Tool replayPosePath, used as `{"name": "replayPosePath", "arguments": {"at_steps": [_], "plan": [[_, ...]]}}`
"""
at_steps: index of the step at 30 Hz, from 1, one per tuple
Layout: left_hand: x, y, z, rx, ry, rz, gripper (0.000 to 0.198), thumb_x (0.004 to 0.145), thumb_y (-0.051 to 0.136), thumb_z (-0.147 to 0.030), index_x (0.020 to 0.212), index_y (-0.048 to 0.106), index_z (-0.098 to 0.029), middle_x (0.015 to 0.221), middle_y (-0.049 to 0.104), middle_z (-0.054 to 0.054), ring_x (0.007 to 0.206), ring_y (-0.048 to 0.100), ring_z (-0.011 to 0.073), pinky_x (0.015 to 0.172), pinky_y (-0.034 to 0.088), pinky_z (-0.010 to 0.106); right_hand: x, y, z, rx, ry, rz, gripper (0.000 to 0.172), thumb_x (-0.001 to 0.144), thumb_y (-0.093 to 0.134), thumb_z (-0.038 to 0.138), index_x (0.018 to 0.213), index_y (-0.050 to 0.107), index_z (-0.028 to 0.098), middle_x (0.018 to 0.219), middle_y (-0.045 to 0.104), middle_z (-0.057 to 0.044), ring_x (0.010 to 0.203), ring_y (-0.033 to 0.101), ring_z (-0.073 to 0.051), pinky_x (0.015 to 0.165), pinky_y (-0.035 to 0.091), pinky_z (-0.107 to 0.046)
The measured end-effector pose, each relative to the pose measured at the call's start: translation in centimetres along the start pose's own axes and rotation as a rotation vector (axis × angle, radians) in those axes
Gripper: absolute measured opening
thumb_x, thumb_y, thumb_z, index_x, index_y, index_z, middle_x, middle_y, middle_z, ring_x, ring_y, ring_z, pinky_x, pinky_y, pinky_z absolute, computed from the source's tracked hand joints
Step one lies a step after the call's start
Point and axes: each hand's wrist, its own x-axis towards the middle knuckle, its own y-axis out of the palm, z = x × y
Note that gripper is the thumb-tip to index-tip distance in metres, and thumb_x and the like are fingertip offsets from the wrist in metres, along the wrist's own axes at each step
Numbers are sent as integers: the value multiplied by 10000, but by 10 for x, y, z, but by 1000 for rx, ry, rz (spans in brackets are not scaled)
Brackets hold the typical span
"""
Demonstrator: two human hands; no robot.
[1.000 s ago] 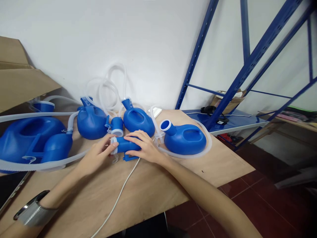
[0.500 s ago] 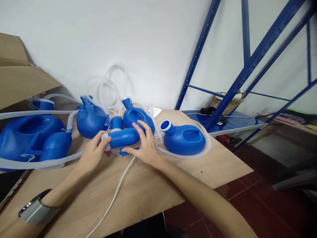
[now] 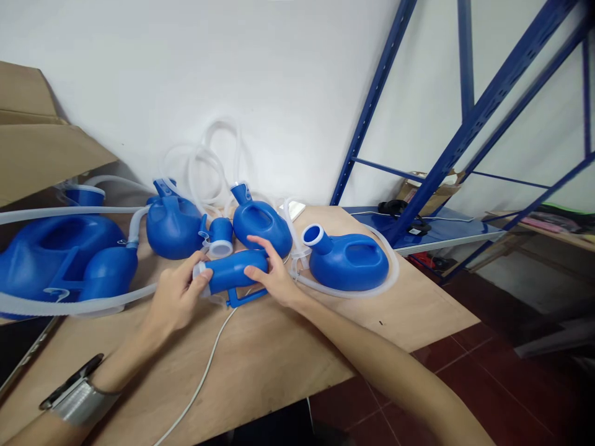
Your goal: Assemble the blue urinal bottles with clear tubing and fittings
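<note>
Between my hands, just above the table, is a blue plastic urinal cup with a white collar and a blue handle strip along its near side. It lies sideways. My left hand pinches the white collar end. The rounded right end is gripped by my right hand, thumb on the near face and fingers over the top. Close behind stand a small blue cup with a white rim and a blue urinal bottle. Right of my right hand sits another urinal bottle, its neck open, with a clear hose around it.
More blue bottles and coiled clear hoses stand against the wall. Farther left lie a large blue bottle and an open cardboard box. A white cord crosses the wooden table. Blue metal shelving rises at right.
The cup has come slightly nearer and turned a little. My right hand has closed round its rounded end, where its fingers were spread before.
</note>
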Motion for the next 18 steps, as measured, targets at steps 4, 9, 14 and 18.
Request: {"name": "replayPosePath", "arguments": {"at_steps": [4,9,14,18], "plan": [[-2,5,-2,-320,-3,-54,442,870,450,-602,1020,664,-245,1045,762,69,1016,701,317,922,513,418,-11,19,10,42,61,75,576,835,777,516,1308,545,283,1442,521,-66,1046,713,-228,804,687,-400],[-3,14,-19,-746,-181,-83,382,829,468,-548,1073,540,-263,1337,692,96,1225,665,338,1062,525,493,-17,26,14,-64,-76,47,525,832,769,482,1265,553,278,1398,575,-57,1248,615,-260,900,653,-401],[-3,17,-31,-849,-297,-79,295,803,485,-469,990,534,-246,1216,737,86,1235,653,334,1037,536,479,-16,20,6,-273,-251,0,488,861,750,503,1254,575,273,1383,568,-64,1318,559,-243,1145,487,-463],[-1,15,-35,-920,-444,-51,287,794,480,-459,938,583,-233,1109,754,59,1192,647,327,871,579,398,-16,17,1,-462,-400,-2,460,885,746,518,1246,604,271,1399,553,-82,1358,524,-234,1203,400,-462]]}}
